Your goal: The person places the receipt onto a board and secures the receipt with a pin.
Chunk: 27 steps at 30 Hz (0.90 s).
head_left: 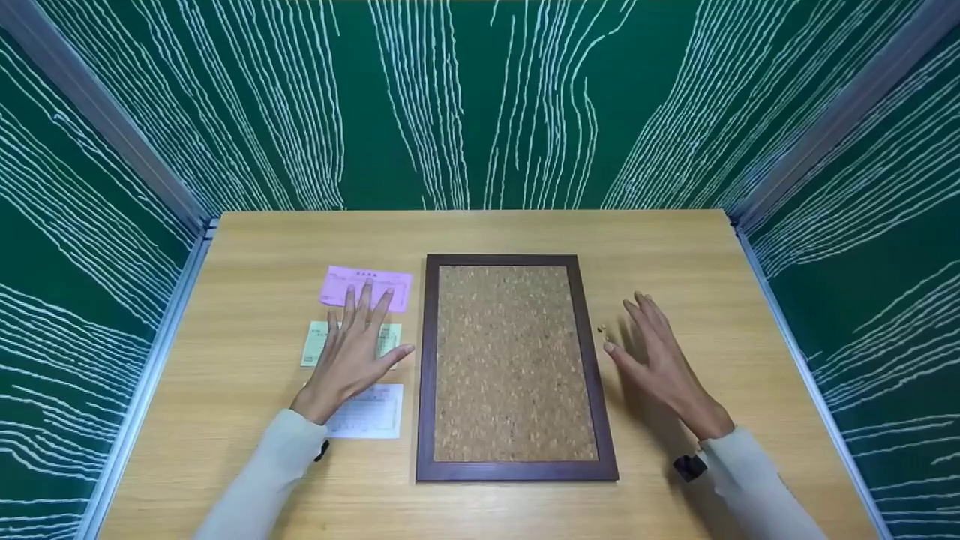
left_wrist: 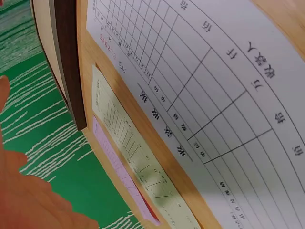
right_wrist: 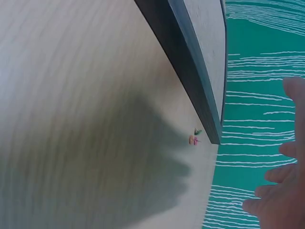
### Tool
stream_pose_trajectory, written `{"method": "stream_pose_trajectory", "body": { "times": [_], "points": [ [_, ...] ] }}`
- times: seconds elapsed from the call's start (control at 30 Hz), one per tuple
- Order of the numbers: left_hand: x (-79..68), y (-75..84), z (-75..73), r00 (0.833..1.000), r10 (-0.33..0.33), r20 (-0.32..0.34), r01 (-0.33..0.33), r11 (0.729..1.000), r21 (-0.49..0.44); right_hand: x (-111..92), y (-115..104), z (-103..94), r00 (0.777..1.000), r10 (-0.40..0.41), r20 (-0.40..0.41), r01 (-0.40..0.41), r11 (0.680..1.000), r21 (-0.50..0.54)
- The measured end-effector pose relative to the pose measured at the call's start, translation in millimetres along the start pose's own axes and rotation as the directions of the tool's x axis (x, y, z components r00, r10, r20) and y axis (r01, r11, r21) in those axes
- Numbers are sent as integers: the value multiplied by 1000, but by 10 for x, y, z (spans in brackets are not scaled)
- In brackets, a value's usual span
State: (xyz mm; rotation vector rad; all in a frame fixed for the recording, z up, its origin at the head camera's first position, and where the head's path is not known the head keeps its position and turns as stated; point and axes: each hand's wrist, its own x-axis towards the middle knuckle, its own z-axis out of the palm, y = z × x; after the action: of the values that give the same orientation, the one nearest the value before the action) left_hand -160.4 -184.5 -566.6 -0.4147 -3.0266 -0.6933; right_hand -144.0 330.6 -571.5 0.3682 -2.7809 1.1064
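A cork board [head_left: 514,360] in a dark brown frame lies at the middle of the table. To its left, three printed slips form a column: a pink slip [head_left: 330,289], a green slip [head_left: 313,345] and a white slip [head_left: 375,412]. My left hand [head_left: 349,364] hovers over them with fingers spread, holding nothing and partly covering the green one. Right of the board, my right hand [head_left: 660,364] is held above the table, fingers extended and empty. Near its thumb lie several small push pins [head_left: 602,330], seen also as pins [right_wrist: 195,138] in the right wrist view.
The light wood table [head_left: 262,240] is bordered by green walls [head_left: 480,105] with wavy white lines. Metal posts [head_left: 112,120] stand at the corners. A shadow of the right hand falls on the tabletop in the right wrist view.
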Motion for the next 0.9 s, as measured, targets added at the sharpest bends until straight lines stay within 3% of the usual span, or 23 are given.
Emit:
{"method": "stream_pose_trajectory", "body": {
  "times": [0.43, 0.9],
  "points": [
    [-13, -76, 1, 996, 50, -76, -54, 998, -40, 13, 31, 199, 999, -38, -36, 41, 995, 89],
    [-50, -159, 58, 991, 78, -106, -87, 993, -77, -29, 75, 409, 998, -38, -51, 47, 982, 181]
  ]
}}
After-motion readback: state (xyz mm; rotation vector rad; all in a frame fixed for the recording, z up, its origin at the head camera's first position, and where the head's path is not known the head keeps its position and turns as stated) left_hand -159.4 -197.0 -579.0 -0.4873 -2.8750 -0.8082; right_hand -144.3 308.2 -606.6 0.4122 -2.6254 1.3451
